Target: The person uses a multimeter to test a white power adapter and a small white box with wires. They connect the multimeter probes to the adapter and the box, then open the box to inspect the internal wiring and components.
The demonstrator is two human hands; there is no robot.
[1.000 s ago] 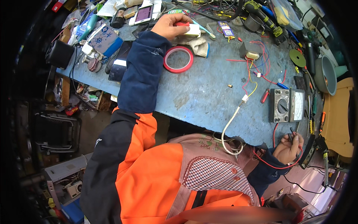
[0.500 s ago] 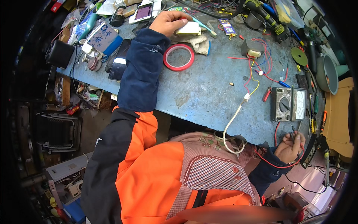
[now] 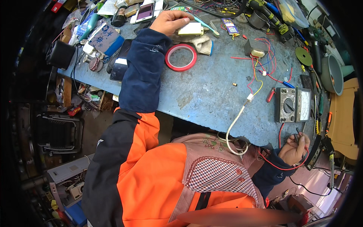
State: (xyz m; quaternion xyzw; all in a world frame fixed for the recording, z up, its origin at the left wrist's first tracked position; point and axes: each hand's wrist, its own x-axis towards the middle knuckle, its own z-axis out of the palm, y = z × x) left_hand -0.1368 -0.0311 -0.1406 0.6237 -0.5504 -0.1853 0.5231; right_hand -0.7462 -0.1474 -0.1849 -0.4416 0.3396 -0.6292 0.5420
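Note:
My left hand (image 3: 172,22) is at the back of the bench, fingers and thumb closed together. It is just above a small white box (image 3: 191,29); whatever is between the fingertips is too small to make out. Under the box lies a pale work glove (image 3: 204,45). At the lower right, my right hand (image 3: 295,149) pinches a dark test probe (image 3: 298,131), and a red lead loops around the wrist. Just beyond that hand sits an analog multimeter (image 3: 287,107) with a dial and a needle display.
A roll of red tape (image 3: 166,59) lies in front of the glove. A small transformer (image 3: 254,49) with red, blue and yellow wires joins a white cable (image 3: 235,123) hanging over the edge. A red screwdriver (image 3: 270,95) and a grey cup (image 3: 332,75) are right; a phone (image 3: 145,12) is far left.
My left hand has shifted very slightly left, by the white box. My right hand stays with the probe, and the bench things have not moved.

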